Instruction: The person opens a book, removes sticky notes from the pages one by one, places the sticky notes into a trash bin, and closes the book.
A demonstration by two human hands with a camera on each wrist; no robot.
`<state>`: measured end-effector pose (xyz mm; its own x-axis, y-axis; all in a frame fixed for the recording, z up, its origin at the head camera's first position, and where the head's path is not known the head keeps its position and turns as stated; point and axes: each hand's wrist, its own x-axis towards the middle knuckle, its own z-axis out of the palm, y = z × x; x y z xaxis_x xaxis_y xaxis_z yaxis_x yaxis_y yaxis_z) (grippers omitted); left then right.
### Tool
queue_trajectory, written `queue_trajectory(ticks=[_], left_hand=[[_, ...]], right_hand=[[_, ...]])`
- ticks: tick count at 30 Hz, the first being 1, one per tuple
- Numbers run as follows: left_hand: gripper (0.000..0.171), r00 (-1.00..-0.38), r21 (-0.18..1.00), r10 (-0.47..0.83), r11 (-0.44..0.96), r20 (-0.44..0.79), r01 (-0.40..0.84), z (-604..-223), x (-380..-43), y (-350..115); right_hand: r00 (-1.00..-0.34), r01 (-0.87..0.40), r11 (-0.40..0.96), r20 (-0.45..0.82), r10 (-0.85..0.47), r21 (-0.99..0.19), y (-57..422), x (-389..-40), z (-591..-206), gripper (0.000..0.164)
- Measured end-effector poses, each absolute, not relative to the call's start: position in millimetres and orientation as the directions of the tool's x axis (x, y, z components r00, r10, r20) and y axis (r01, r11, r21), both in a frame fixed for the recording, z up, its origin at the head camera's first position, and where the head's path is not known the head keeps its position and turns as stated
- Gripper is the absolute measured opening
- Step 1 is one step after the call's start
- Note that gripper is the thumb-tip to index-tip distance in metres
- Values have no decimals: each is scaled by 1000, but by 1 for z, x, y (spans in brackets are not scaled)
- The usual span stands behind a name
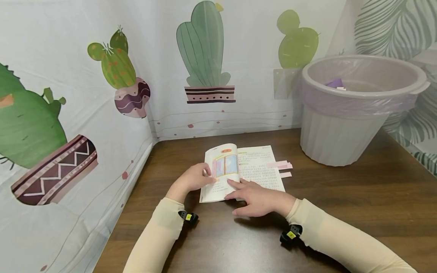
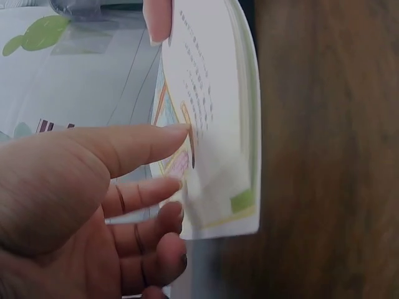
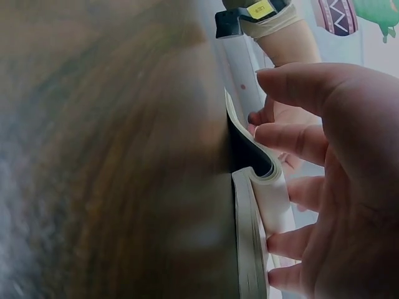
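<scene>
Pink strips by the book show only in head view.

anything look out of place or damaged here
Nothing looks spilled or visibly damaged. Slightly untidy: pink strips jut unevenly past the right edge of the open book. The lined bin is upright, but having it on the tabletop seems a bit unusual.

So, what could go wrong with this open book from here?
The open white paper book bulges on its left side, so it might lose its place if the right hand lifts. The narrow pink paper strips jut past its right edge; brushing them could perhaps bend or dislodge them.
</scene>
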<state>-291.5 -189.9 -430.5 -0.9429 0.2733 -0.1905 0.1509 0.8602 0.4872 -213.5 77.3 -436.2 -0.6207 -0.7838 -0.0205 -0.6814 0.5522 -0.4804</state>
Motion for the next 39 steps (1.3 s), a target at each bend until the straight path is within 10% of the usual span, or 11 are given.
queue_trajectory(ticks=[19, 27, 39], left_hand=[[20, -883, 552, 447, 777, -145, 302, -434, -288, -176], [21, -882, 541, 448, 782, -144, 309, -434, -286, -172], [19, -903, 568, 409, 777, -129, 270, -434, -286, -170]], right_hand=[[-551, -699, 420, 62, -832, -579, 88, -227, -439, 34], [-621, -580, 433, 30, -784, -690, 104, -236, -428, 36], [-750, -540, 663, -61, -658, -518, 149, -261, -413, 51]])
